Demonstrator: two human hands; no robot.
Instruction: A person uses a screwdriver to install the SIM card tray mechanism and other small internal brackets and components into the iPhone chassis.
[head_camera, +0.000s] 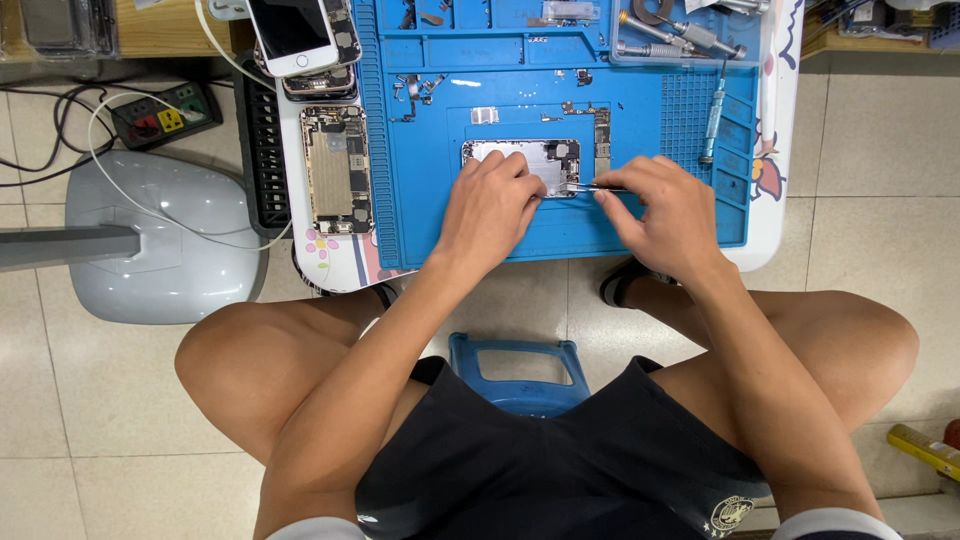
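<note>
A: The left hand (490, 205) is pressing down on the opened phone chassis (522, 164), fingers curled over its lower edge, pinning it to the blue repair mat (660, 215). It grips nothing, it is just bracing.

B: And the right hand (668, 205) is pinching a pair of tweezers (592, 187), thumb and forefinger closed on the shaft, tips pointing toward nine o'clock and meeting the chassis at its lower right corner.

A: The chassis is lying at the centre of the mat, just above both hands. Whether the tips are gripping a part I cannot tell; it is too small.

B: To my eye, doing this well is about steadiness. The heel of the right hand looks to be resting on the mat, which I would judge the right idea, and the tweezers are lying low, nearly flat.

A: A light squeeze, I would say. Small parts could spring away otherwise.

B: There are loose screws and brackets (412, 90) sitting at eleven o'clock from the chassis, and a screwdriver (712, 125) lying at two o'clock, well clear of the hands.

A: Off the mat at nine o'clock, a second stripped phone (335, 170) is lying on the white table (775, 215), with a stack of phones (300, 40) above it.

B: Keeping the left hand's pressure even is, I think, what is stopping the chassis from sliding.
</note>
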